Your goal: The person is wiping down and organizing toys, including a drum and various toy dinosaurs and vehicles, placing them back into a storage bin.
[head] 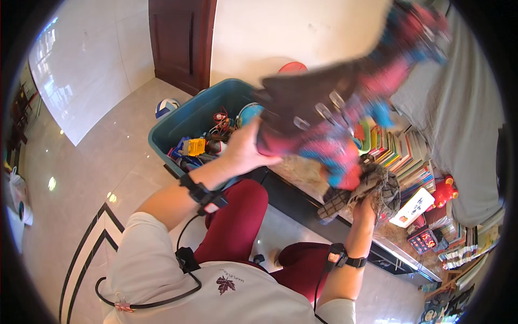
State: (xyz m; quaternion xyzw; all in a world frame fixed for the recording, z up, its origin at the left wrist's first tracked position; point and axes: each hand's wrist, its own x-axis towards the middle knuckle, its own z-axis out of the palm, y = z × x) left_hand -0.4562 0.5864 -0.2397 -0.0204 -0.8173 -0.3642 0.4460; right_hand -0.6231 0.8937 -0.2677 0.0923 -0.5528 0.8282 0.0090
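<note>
My left hand point(245, 148) grips the near end of a large toy figure point(319, 105), blurred, in pink, blue and dark brown; it looks like a toy dinosaur or dragon and is held up over the right side of a teal plastic bin point(162, 121). The thumb lies along its lower edge. My right hand point(365, 206) is shut on a bunched checked cloth point(378, 186) below the figure; most of its fingers are hidden by the fabric. In the bin lie a yellow toy block point(194, 147), a light blue round thing point(247, 114) and red cords point(220, 121).
A low cabinet with a stone top point(301, 174) runs along the right, bearing rows of books point(398, 150), a red bear figure point(445, 191) and a digital clock point(422, 239). A grey curtain point(457, 121) hangs behind. A ball point(166, 107) lies left of the bin, near a brown door point(178, 40).
</note>
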